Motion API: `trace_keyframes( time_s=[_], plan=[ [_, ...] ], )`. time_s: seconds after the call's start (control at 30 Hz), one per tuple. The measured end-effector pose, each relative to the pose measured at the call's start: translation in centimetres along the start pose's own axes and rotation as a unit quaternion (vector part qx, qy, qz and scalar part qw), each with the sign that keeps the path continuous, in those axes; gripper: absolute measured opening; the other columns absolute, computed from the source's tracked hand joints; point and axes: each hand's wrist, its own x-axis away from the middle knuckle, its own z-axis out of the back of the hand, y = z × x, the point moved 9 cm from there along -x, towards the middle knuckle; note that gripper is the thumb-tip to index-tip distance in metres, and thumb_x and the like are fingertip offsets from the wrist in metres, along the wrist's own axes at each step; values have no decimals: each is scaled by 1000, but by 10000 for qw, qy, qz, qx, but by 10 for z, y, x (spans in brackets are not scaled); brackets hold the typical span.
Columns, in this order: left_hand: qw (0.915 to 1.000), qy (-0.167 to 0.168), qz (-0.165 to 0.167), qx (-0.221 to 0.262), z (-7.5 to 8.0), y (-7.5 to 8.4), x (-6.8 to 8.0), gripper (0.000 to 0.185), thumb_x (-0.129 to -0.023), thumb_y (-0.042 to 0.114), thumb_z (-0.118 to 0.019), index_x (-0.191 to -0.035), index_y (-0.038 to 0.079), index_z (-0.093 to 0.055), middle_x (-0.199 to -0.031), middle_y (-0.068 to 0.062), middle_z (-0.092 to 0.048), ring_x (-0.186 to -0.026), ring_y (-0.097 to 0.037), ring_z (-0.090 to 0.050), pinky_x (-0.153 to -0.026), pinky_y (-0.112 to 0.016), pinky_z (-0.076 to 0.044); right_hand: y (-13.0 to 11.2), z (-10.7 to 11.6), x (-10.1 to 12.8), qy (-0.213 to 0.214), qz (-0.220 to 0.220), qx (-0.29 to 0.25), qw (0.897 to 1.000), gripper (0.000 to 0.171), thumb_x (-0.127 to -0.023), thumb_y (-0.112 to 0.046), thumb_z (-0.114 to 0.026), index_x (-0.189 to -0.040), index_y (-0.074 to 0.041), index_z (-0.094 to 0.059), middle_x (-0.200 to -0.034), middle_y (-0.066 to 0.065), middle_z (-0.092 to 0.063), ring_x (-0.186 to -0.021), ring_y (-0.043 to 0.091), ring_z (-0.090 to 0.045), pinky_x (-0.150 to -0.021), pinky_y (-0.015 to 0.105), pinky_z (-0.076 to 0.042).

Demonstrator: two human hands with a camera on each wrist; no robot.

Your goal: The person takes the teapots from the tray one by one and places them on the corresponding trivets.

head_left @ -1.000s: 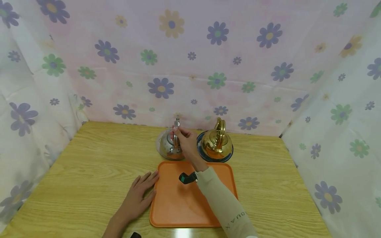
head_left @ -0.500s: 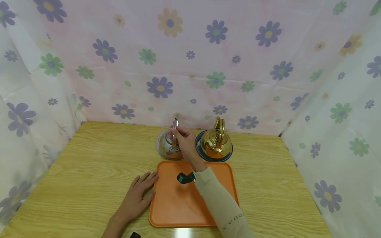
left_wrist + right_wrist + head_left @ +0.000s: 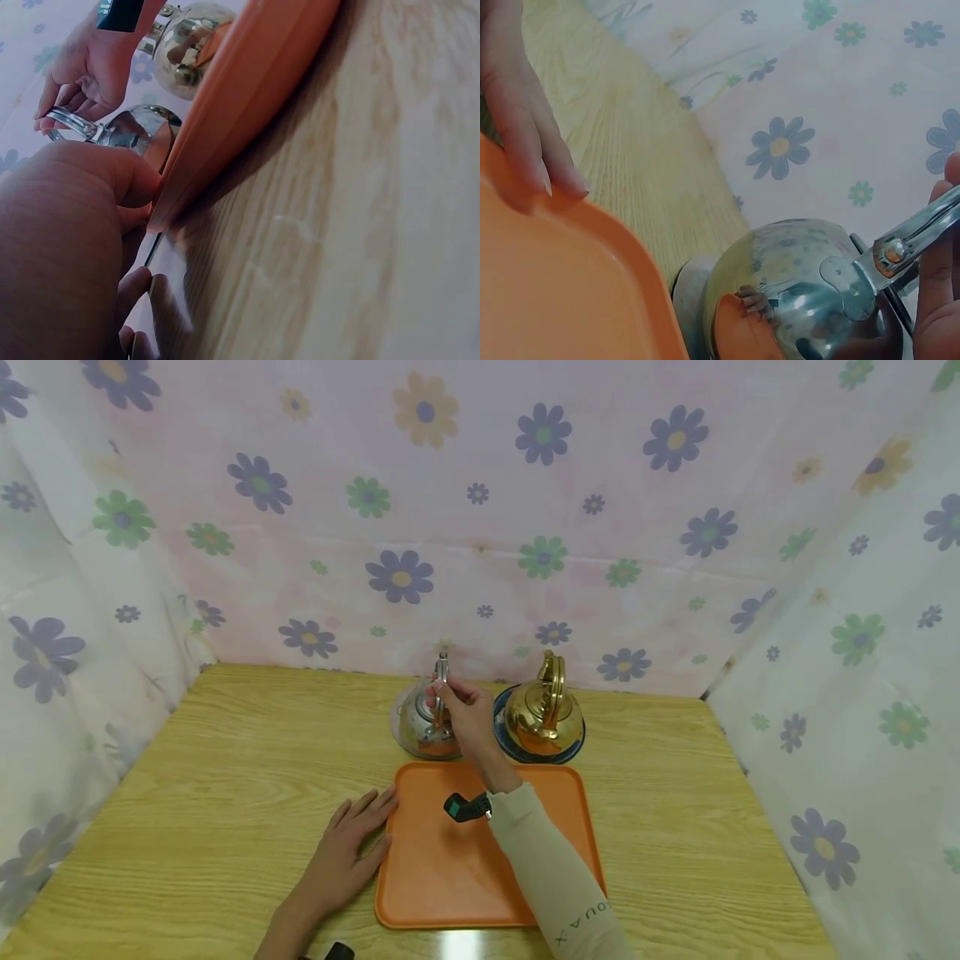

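My right hand (image 3: 471, 714) holds the upright handle (image 3: 919, 229) of a silver kettle (image 3: 802, 300), fingers and thumb round it. The kettle stands on a pale plate (image 3: 400, 739) behind an orange tray (image 3: 450, 877). Flat on the table, my left hand (image 3: 337, 860) lies at the tray's left edge, fingers straight and spread, the fingertips and thumb touching the rim. Right of the silver kettle, a gold kettle (image 3: 536, 727) sits on a blue-rimmed plate (image 3: 517, 754), its handle up. My right forearm passes over the tray and hides part of it.
The wooden table (image 3: 247, 777) ends at a flowered curtain (image 3: 480, 527) behind the kettles, with more curtain along both sides. Both kettles stand close together near the back edge. A dark wrist strap (image 3: 467, 807) hangs from my right wrist over the tray.
The head view has shifted very slightly. Both hands, the kettles and the tray keep their places, my right hand still on the silver kettle's handle.
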Motion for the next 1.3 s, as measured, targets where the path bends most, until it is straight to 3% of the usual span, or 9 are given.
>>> trace_keyframes(
  time_s=[0.27, 0.47, 0.6, 0.7, 0.9, 1.1, 1.3],
  plan=[
    [10000, 39, -56, -7, 2, 2, 0, 50, -98, 18, -66, -146, 6, -57, -153, -12, -52, -141, -44, -43, -110, -71, -22, 0, 0, 1, 16, 10, 90, 10000, 30, -102, -13, -62, -123, 7, -70, -84, -4, -75, -71, 7, -70, -52, 22, -51],
    [9997, 168, -165, -36, 3, 3, 1, 50, -97, 16, -67, -144, 5, -58, -151, -13, -54, -139, -46, -45, -109, -70, -23, -1, 0, 3, -6, -226, 164, 9996, 31, -102, -16, -62, -124, 4, -70, -88, -3, -75, -73, 7, -71, -55, 23, -53],
    [9999, 119, -103, -30, 1, 1, 1, 50, -97, 18, -67, -145, 6, -58, -151, -11, -53, -140, -44, -44, -110, -69, -22, -4, 1, 7, -25, -322, 444, 9985, 29, -102, -15, -62, -124, 2, -70, -98, 6, -77, -78, 8, -71, -58, 23, -54],
    [9999, 84, -77, -32, 1, 0, 1, 50, -98, 19, -67, -145, 7, -57, -152, -11, -53, -141, -43, -44, -110, -69, -22, -10, -1, 12, -178, -177, 846, 9961, 30, -103, -12, -61, -128, 1, -68, -113, 16, -75, -88, 13, -72, -63, 22, -54],
    [9999, 105, -104, -25, 1, 1, 0, 51, -97, 18, -67, -145, 7, -57, -151, -10, -54, -141, -42, -44, -111, -68, -22, -19, 0, 27, -438, 211, 1355, 9896, 42, -103, -6, -58, -143, 4, -55, -135, 28, -62, -119, 39, -65, -81, 25, -57],
    [9998, 128, -145, -63, 0, 2, 1, 50, -96, 17, -68, -144, 6, -58, -150, -11, -55, -140, -42, -45, -111, -68, -23, -11, 10, 51, -442, -31, 1727, 9840, 50, -105, -9, -56, -153, 0, -44, -147, 23, -54, -137, 35, -52, -110, 44, -47],
    [9996, 138, -168, -199, 3, 5, 1, 49, -96, 15, -67, -144, 5, -58, -150, -12, -55, -139, -44, -46, -111, -70, -24, -13, 6, 79, -868, 401, 2152, 9719, 51, -106, -10, -54, -152, 5, -41, -152, 22, -49, -140, 36, -48, -116, 52, -38]
  ],
)
